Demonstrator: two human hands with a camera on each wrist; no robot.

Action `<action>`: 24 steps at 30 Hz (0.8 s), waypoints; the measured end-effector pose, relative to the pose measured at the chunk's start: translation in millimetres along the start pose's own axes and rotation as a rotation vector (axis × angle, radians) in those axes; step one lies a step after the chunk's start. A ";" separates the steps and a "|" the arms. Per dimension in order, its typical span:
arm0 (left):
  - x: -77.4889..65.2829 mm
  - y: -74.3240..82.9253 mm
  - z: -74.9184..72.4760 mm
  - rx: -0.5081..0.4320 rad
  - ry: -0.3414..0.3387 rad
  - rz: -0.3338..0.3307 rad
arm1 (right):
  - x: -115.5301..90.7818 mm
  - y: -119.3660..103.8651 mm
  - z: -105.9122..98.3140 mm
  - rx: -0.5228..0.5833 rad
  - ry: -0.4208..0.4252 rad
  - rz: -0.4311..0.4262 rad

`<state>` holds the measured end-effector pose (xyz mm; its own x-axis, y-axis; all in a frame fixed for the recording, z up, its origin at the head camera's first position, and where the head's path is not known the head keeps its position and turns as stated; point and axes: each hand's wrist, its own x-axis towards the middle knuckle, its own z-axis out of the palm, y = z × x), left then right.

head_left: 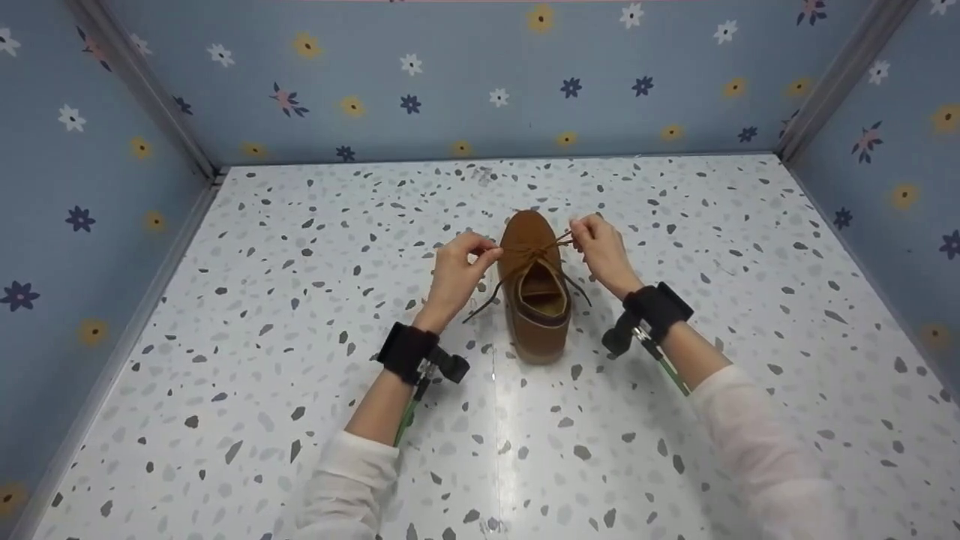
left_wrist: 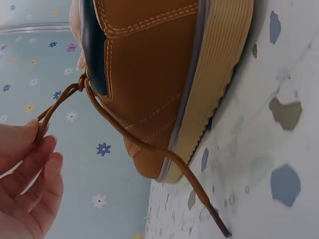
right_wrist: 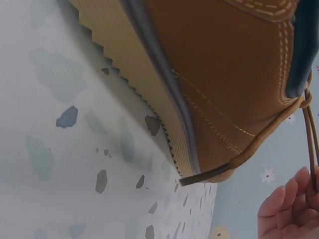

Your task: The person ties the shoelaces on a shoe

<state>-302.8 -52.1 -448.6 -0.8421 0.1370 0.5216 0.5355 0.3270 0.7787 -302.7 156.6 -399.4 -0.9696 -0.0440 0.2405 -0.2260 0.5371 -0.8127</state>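
A brown shoe (head_left: pixel 541 341) with a tan ridged sole stands on the speckled surface, toe pointing away. Its brown shoelace (left_wrist: pixel 107 117) is tied in a bow over the tongue. On the shoe's left, my left hand (head_left: pixel 456 274) pinches one loop of the lace between thumb and forefinger. My right hand (head_left: pixel 602 251) grips the other loop on the right side. Both loops look drawn out from the knot (right_wrist: pixel 306 99). One loose lace end hangs down each side of the shoe, its dark tip near the surface.
The white speckled surface (head_left: pixel 300 337) spreads around the shoe. Blue flowered panels (head_left: pixel 480 75) close it in at the back and both sides. Black straps with small cameras (head_left: pixel 409 352) sit on both wrists, with green cables running along the forearms.
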 end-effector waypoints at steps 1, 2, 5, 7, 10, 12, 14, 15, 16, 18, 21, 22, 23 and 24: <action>1.8 -8.9 5.1 -0.061 -0.011 -0.027 | -0.1 0.3 -0.2 0.001 0.000 0.002; 3.4 -16.6 10.1 -0.135 -0.024 -0.064 | -0.3 0.7 -0.5 0.000 0.000 0.005; 8.6 -58.6 28.3 -0.373 -0.026 -0.126 | -0.9 2.5 -1.1 -0.002 -0.009 0.014; 9.4 -69.2 33.9 -0.458 -0.010 -0.134 | -1.4 3.3 -1.3 -0.001 -0.015 0.018; 8.5 -74.7 35.6 -0.469 0.007 -0.119 | -1.1 3.4 -1.4 0.005 -0.016 0.013; 7.5 -73.8 33.6 -0.413 0.017 -0.094 | -0.3 2.7 -1.1 0.003 -0.018 0.005; 7.3 -71.3 30.6 -0.354 0.008 -0.081 | 0.6 2.2 -1.0 -0.008 -0.019 -0.005; 6.8 -64.0 26.7 -0.322 -0.011 -0.084 | 1.0 2.1 -1.0 -0.013 -0.020 -0.009; 6.3 -54.3 21.9 -0.291 -0.035 -0.089 | 1.4 2.0 -1.1 -0.019 -0.021 -0.012; 4.3 -23.6 9.3 -0.230 -0.080 -0.110 | 1.9 2.1 -1.2 -0.023 -0.020 -0.015; 0.5 29.8 -12.0 -0.131 -0.170 -0.143 | 2.5 2.5 -1.5 -0.027 -0.019 -0.012; -0.9 43.4 -17.0 -0.093 -0.187 -0.148 | 2.7 2.4 -1.7 -0.028 -0.017 -0.010; -2.4 55.4 -21.2 -0.061 -0.199 -0.153 | 2.8 2.5 -1.7 -0.031 -0.017 -0.008; -3.1 59.2 -23.6 -0.027 -0.217 -0.146 | 3.1 2.4 -1.9 -0.037 -0.016 -0.007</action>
<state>-267.0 -55.2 -395.9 -0.9031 0.2887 0.3178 0.4059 0.3330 0.8511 -306.0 159.4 -399.6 -0.9694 -0.0611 0.2380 -0.2299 0.5674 -0.7907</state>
